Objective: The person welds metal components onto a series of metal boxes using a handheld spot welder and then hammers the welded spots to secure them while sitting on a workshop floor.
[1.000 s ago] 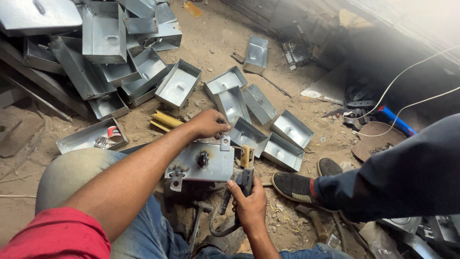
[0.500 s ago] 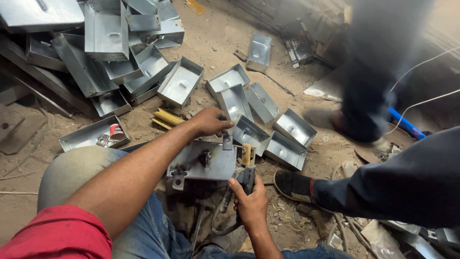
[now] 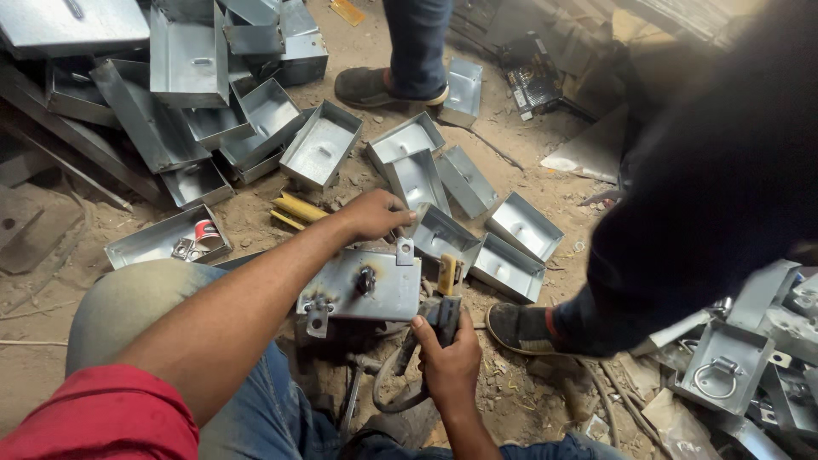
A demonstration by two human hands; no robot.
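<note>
I sit on the dirt floor (image 3: 239,226) with a flat grey metal plate (image 3: 362,290) lying just in front of my knees. My left hand (image 3: 375,213) curls closed over the plate's far edge, pinning it steady. My right hand (image 3: 449,358) grips the handle of an electrode holder (image 3: 443,311), its cable looping down near me, tip held at the plate's right edge. Open metal trays (image 3: 319,149) lie scattered on the far side, within reach. Another person's shoe (image 3: 520,328) stands just right of the plate
</note>
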